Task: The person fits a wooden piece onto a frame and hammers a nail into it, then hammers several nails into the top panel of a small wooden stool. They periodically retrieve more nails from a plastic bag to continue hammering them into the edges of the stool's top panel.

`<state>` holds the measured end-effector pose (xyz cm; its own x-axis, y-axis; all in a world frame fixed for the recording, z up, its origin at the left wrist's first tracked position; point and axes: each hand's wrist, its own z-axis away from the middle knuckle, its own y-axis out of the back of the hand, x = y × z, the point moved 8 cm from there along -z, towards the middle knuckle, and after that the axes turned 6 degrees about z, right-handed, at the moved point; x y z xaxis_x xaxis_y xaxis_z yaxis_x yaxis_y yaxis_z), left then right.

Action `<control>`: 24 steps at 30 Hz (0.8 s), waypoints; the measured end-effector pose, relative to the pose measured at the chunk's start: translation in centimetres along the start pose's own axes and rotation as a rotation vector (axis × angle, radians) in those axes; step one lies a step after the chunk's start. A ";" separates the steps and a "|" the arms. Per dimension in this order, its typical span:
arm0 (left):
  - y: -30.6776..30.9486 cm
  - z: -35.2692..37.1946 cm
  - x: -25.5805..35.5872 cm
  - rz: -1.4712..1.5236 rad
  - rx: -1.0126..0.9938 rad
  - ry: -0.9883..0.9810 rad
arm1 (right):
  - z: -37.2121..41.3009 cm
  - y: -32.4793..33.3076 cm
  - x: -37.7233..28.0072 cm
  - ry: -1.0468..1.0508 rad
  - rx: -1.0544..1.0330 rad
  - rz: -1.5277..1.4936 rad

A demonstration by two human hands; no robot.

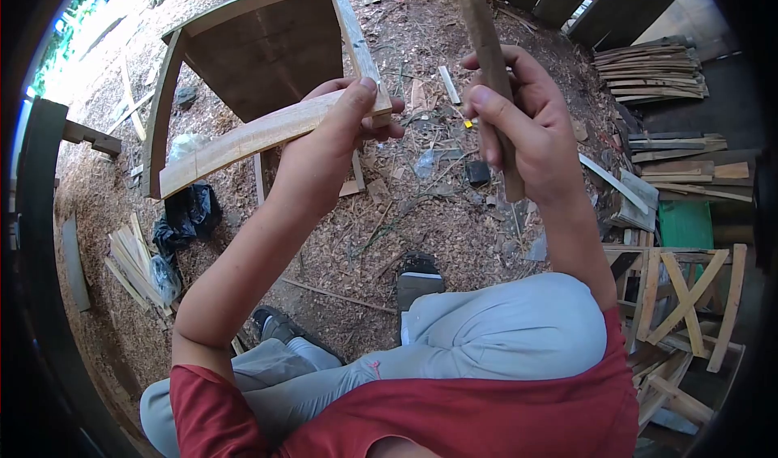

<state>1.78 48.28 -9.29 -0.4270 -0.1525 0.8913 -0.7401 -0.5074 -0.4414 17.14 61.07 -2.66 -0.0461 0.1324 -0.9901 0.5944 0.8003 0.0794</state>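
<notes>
My left hand is closed on the near right corner of a wooden frame, its thumb on top of the joint. The frame is made of pale strips with a darker wooden panel behind the front strip, and it tilts up to the left. In my right hand is a long, brownish wooden strip, held nearly upright between thumb and fingers. The strip stands to the right of the frame, apart from it.
Wood shavings cover the ground. A black plastic bag and thin slats lie at the left. Stacked strips, a green object and crossed wooden frames are at the right. A dark post stands far left.
</notes>
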 end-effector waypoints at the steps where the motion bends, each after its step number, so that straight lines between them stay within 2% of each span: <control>1: -0.1 0.0 0.1 0.003 -0.003 -0.003 | 0.1 0.4 -0.3 -0.013 0.008 0.016; 5: -0.1 0.2 0.5 -0.016 -0.007 0.003 | 0.3 0.8 -1.0 -0.029 -0.009 -0.072; 7: 0.1 0.3 0.6 -0.033 0.019 0.012 | 0.6 0.9 -0.7 -0.018 0.034 0.036; 13: 0.1 0.3 0.5 -0.060 0.005 0.002 | 1.8 0.6 -1.4 -0.079 -0.025 0.241; 17: 0.1 0.3 0.8 -0.043 0.010 0.006 | 2.6 0.4 -1.3 -0.159 -0.092 0.290; 19: 0.2 0.3 0.7 -0.050 0.013 0.017 | 2.9 0.7 -0.8 -0.176 -0.100 0.224; 23: 0.6 0.0 0.6 0.021 -0.025 0.024 | 3.1 1.3 -0.8 -0.182 -0.109 0.137; 24: 0.6 0.0 0.6 0.021 -0.025 0.024 | 3.1 1.8 -1.0 -0.096 -0.064 0.264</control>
<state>1.07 47.91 -9.02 -0.4545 -0.1427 0.8792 -0.7434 -0.4831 -0.4627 20.75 60.53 -1.90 0.1817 0.2875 -0.9404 0.5238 0.7810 0.3400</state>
